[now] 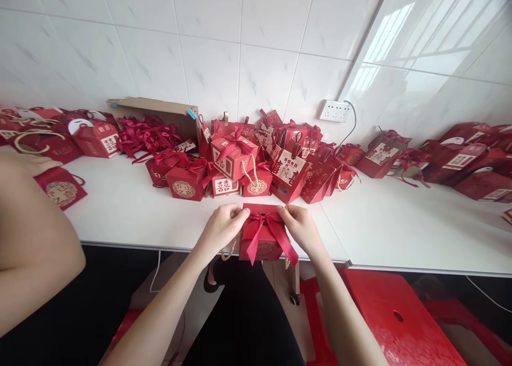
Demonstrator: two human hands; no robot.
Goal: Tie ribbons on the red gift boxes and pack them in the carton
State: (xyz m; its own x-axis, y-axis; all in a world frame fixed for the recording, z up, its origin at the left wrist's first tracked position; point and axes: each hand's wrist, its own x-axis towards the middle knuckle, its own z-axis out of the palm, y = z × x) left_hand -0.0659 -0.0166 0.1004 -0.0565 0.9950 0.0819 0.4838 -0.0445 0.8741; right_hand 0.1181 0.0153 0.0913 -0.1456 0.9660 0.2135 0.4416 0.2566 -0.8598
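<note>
Close in front of me, at the table's front edge, is a red gift box (260, 246) with a dark pink ribbon bow (263, 217) on its upper part. Two ribbon tails hang down over its face, and twisted gold rope handles (229, 248) show at its sides. My left hand (229, 222) pinches the box's upper left corner between thumb and fingers. The upper right corner is pinched by my right hand (297, 223) in the same way. The fingertips behind the box are hidden.
Behind stands a pile of finished-looking red gift boxes (236, 155). A cardboard carton (154, 105) holds dark pink ribbons (148, 136). At left, a co-worker's arm (32, 227) reaches over the table beside another red box (60, 189). More boxes (460, 158) lie at right, above a red stool (400, 312).
</note>
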